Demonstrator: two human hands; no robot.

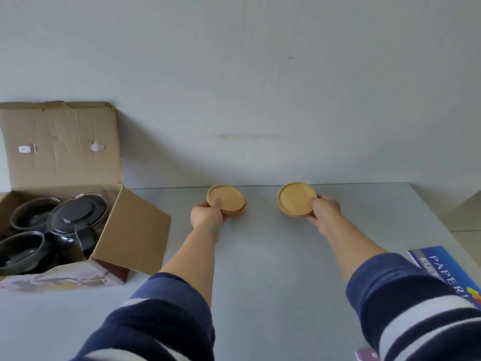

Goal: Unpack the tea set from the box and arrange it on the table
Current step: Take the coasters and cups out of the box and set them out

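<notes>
My left hand grips the near edge of a small stack of round wooden coasters near the table's far edge. My right hand holds another round wooden coaster, tilted up a little, to the right of the first. An open cardboard box stands at the left. Inside it are a dark glass teapot with a round lid and dark glass cups.
The grey table meets a white wall at the back. A blue paper package lies at the right edge. The box's lid flap leans up against the wall.
</notes>
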